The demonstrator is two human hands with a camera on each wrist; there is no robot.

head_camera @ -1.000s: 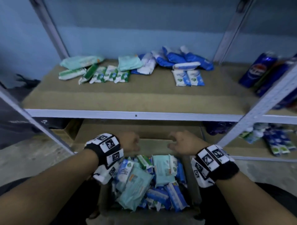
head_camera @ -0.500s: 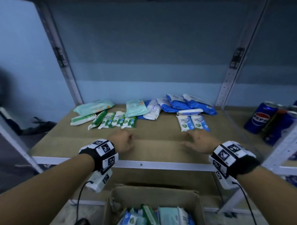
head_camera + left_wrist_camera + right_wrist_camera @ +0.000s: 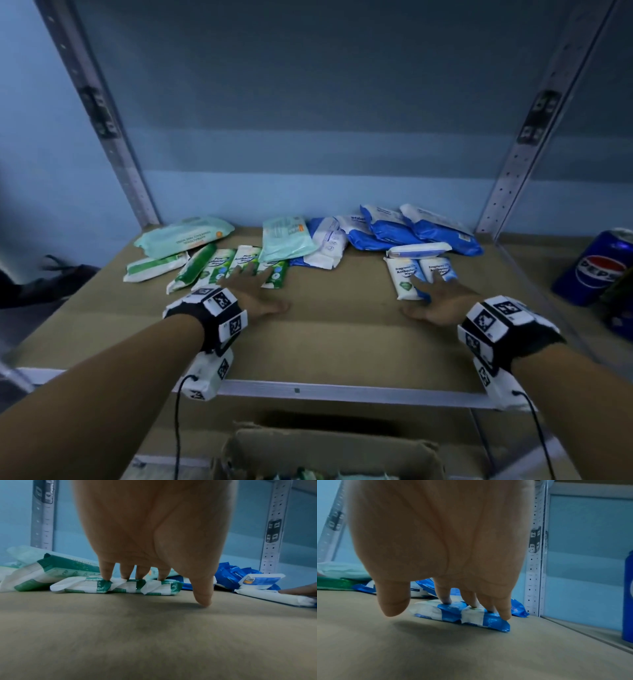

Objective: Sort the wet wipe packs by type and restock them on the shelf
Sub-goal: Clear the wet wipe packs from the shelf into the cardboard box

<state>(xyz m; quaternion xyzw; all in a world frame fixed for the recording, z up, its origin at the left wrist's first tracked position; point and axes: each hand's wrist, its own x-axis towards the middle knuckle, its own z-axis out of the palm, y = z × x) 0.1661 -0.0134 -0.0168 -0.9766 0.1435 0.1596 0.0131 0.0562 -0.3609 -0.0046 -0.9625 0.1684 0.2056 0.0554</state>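
We have both hands flat on the shelf [image 3: 308, 346]. Left of the Pepsi can [image 3: 597, 270], our left hand [image 3: 255, 291] lies open, fingertips [image 3: 106, 576] on the green-and-white packs [image 3: 222, 265]; nearer the can, our right hand [image 3: 436, 301] lies open on the blue-and-white packs [image 3: 404, 279]. We should press lightly and slide each row square, keeping colours apart.

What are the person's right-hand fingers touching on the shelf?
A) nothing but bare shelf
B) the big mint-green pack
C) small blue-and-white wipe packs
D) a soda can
C: the right hand lies flat, with straight fingers pressing on the small blue-and-white wipe packs; the Pepsi can stands apart, off to the right.
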